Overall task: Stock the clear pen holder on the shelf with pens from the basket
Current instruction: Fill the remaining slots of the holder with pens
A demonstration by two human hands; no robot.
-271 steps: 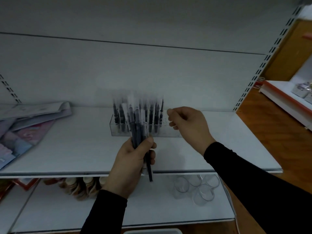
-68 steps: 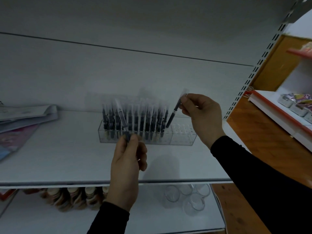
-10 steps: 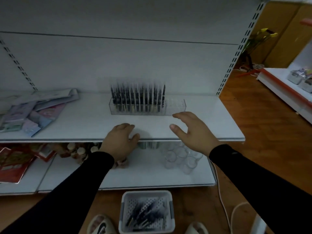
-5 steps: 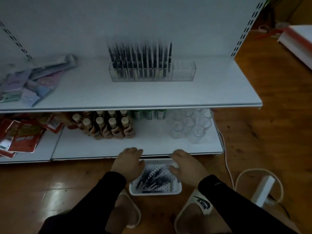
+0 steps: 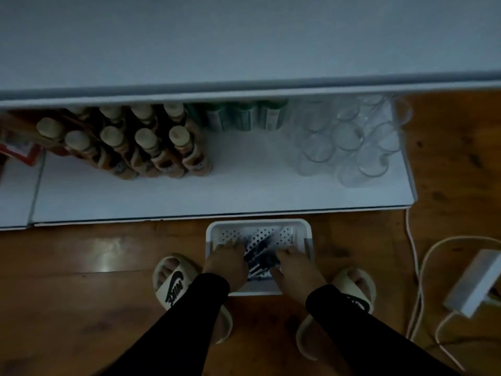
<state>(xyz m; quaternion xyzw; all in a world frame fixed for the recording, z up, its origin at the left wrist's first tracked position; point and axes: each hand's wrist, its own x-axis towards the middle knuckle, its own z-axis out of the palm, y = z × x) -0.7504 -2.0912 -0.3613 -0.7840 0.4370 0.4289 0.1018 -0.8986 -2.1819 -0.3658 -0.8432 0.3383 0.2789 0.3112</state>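
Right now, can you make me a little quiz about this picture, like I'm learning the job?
1. True or false: the basket stands on the floor, in front of the bottom shelf.
2. What fills the right end of that shelf? A) clear cups B) books C) shoes
3. Fill in: both hands reach into the basket, where the ____ lie.

Key
1. True.
2. A: clear cups; brown bottles stand to the left.
3. Pens: the left hand and right hand are on either side of them; whether either grips one cannot be seen.
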